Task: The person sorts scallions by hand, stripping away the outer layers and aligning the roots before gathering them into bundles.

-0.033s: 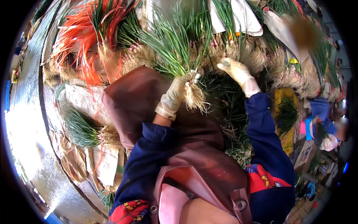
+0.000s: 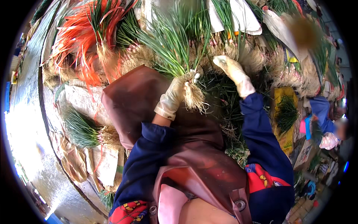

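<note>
My left hand (image 2: 178, 92), in a pale glove, grips a bunch of green onions (image 2: 175, 48) just above its white roots (image 2: 194, 98); the green tops fan up and away from me. My right hand (image 2: 233, 71), gloved too, reaches into the pile of onion bunches (image 2: 238, 44) beyond it, fingers resting on roots and stalks. Whether it holds anything I cannot tell. A brown apron (image 2: 149, 104) covers my lap under both hands.
A tied bunch of onions (image 2: 84, 130) lies on sacking at my left. Orange plastic strings (image 2: 80, 41) are heaped at the upper left. Another person in a blue sleeve (image 2: 322, 112) works at the right beside a yellow crate (image 2: 285, 119).
</note>
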Action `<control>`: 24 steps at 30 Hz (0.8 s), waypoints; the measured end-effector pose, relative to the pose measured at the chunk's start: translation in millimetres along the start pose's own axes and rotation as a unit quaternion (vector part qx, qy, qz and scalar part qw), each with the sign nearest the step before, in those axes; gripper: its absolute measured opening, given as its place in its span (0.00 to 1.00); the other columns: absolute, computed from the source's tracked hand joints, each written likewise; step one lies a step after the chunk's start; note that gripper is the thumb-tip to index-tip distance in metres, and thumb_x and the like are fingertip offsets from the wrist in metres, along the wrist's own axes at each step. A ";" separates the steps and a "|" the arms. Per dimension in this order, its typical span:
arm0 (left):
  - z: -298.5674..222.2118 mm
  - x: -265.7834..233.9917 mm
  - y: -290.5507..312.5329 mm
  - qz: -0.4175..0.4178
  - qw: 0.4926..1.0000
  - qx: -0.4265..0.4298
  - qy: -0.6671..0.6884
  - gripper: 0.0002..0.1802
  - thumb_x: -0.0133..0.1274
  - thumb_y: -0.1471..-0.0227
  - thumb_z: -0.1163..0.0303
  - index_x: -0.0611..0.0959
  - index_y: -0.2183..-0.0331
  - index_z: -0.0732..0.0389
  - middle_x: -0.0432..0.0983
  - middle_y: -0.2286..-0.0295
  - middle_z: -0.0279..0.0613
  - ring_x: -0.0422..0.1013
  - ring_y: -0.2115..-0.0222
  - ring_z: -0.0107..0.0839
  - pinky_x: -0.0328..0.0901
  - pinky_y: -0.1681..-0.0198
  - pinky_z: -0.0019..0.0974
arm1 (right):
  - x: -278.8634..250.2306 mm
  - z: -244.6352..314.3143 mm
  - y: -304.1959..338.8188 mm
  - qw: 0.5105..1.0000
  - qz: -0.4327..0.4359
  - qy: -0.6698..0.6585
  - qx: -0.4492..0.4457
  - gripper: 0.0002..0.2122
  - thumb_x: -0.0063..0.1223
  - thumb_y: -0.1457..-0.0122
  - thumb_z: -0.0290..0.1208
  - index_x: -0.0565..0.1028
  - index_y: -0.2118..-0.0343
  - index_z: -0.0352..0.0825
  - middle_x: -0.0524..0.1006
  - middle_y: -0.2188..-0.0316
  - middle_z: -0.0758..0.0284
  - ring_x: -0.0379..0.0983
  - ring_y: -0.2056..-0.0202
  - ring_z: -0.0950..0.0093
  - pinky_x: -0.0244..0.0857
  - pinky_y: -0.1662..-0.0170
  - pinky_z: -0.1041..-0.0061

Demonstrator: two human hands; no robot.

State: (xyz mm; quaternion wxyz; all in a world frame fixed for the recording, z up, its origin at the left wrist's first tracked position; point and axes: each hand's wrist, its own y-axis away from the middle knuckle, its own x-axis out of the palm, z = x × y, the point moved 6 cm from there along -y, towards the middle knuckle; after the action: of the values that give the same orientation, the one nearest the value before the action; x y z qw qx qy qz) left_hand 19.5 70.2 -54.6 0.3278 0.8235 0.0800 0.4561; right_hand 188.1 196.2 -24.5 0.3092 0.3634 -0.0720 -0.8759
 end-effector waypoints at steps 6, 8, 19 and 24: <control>3.8 5.1 3.4 0.040 0.998 -0.028 0.037 0.09 0.51 0.49 0.72 0.77 0.65 0.65 0.76 0.76 0.37 0.65 0.86 0.19 0.61 0.85 0.21 | 76.9 28.0 -27.3 0.794 0.091 -0.599 -0.054 0.20 0.43 0.39 0.43 0.71 0.54 0.31 0.74 0.58 0.64 0.70 0.58 0.73 0.62 0.50 0.71; -1.0 18.7 19.0 0.041 0.996 -0.055 0.049 0.08 0.50 0.49 0.73 0.77 0.65 0.66 0.75 0.77 0.36 0.61 0.88 0.17 0.57 0.87 0.19 | 76.1 35.2 -20.5 0.818 0.136 -0.555 -0.058 0.14 0.44 0.39 0.38 0.73 0.59 0.32 0.75 0.59 0.65 0.72 0.62 0.74 0.67 0.60 0.74; 6.9 -8.3 -16.4 -0.070 0.991 0.036 -0.113 0.06 0.52 0.50 0.74 0.78 0.72 0.68 0.74 0.80 0.37 0.61 0.89 0.18 0.58 0.86 0.19 | 55.6 45.7 -17.6 0.975 -0.149 0.093 -0.135 0.05 0.51 0.46 0.34 0.73 0.73 0.40 0.75 0.75 0.66 0.72 0.70 0.76 0.65 0.67 0.71; -6.3 -2.2 -5.4 0.082 0.993 0.069 0.053 0.23 0.52 0.53 0.79 0.70 0.52 0.66 0.74 0.71 0.44 0.71 0.75 0.28 0.68 0.72 0.27 | -37.4 -18.7 -28.6 0.933 -0.304 -0.191 0.020 0.04 0.50 0.47 0.21 0.73 0.71 0.38 0.75 0.75 0.69 0.70 0.73 0.78 0.67 0.67 0.80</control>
State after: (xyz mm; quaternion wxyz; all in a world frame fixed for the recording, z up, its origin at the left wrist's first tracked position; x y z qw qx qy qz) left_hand 14.1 76.4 -57.1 0.2271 0.8228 0.0602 0.5176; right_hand 207.1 243.0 -26.0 0.0012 0.2002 -0.0333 -0.9792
